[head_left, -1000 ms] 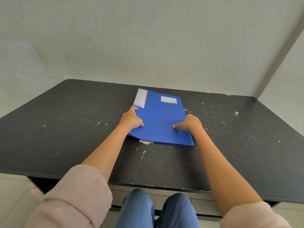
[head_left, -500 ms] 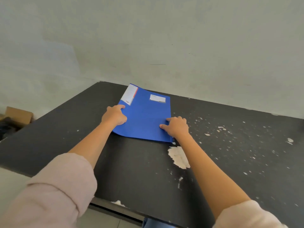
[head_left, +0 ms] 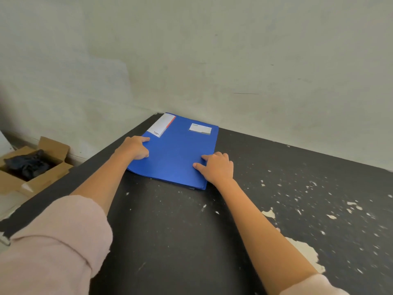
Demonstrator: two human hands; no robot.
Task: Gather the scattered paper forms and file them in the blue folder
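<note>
The light is soft, even and moderately bright; its source cannot be told. A faint shadow lies under the folder (head_left: 176,154). The wide lens bends the table (head_left: 170,241) edges, and the box (head_left: 12,182) at far left is blurred.

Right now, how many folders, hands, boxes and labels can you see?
Folder: 1
Hands: 2, left hand and right hand
Box: 1
Labels: 2, long label and small label
Total: 6
</note>
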